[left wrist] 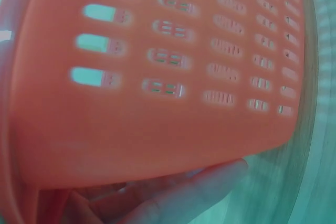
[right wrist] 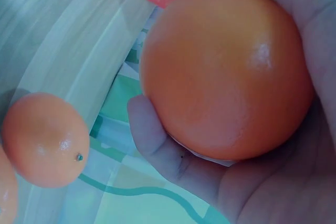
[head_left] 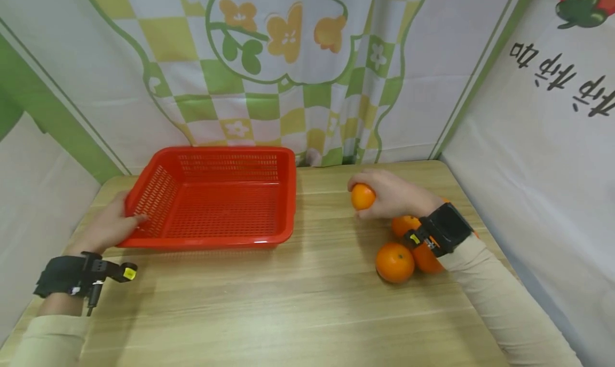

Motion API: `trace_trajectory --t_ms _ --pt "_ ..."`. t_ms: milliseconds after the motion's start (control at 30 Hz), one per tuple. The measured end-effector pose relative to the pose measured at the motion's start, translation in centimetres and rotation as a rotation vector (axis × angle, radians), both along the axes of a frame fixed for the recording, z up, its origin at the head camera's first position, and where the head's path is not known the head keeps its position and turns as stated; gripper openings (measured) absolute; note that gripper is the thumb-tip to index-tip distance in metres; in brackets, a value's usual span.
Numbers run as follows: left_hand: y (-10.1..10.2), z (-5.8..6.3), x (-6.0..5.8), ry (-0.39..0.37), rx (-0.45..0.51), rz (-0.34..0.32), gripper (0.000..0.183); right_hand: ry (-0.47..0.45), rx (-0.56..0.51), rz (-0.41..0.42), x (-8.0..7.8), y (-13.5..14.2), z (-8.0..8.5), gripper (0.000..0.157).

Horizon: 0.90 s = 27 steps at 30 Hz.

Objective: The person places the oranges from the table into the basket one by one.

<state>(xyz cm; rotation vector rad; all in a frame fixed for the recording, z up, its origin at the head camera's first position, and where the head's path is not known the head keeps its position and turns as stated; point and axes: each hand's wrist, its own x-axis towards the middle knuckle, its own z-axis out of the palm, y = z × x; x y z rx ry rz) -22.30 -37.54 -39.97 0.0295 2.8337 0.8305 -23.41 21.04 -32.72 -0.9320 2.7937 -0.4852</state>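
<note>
Head view shows a person's two bare hands over a pale wood-grain table (head_left: pixel 269 313). On the far right part of it, the right hand (head_left: pixel 391 193) has its grip clamped on an orange (head_left: pixel 362 196), thumb and fingers curled round the fruit; whether its underside touches the surface I cannot tell. Nearer and a little to the right lie several loose oranges (head_left: pixel 395 262), bunched together and partly covered by the black strap (head_left: pixel 447 228) on that wrist, so their full count is unclear. At the far left stands a red plastic basket (head_left: pixel 221 209), rectangular with slotted walls, well apart from the fruit. The left hand (head_left: pixel 108 223) has its grip clamped on the basket's left side, the thumb reaching over to the inside; the left wrist view shows a finger along the wall's lower edge. In the right wrist view the held orange sits against the palm, and a loose one shows a small green stem end (right wrist: pixel 80 157). Pale sleeves (head_left: pixel 509 303) cover both forearms. Beyond the table's far edge hangs a checked curtain (head_left: pixel 288 105) in green, yellow and white, printed with orange flowers
</note>
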Motion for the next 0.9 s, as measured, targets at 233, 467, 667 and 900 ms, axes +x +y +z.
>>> trace_trajectory --t_ms 233,467,667,900 --pt "1.0 -0.1 0.1 -0.015 0.02 0.013 0.079 0.012 -0.011 0.012 0.0 -0.6 0.7 0.051" --pt "1.9 -0.2 0.4 -0.022 0.063 0.012 0.078 -0.001 -0.013 0.005 -0.1 -1.2 0.9 0.05" --pt "2.8 -0.3 0.9 -0.026 0.119 0.012 0.076 0.011 -0.012 0.011 -0.1 -1.7 1.1 0.05" --pt "4.0 -0.5 1.3 -0.028 0.146 -0.001 0.075 0.005 -0.017 -0.002 0.1 -2.1 1.6 0.052"
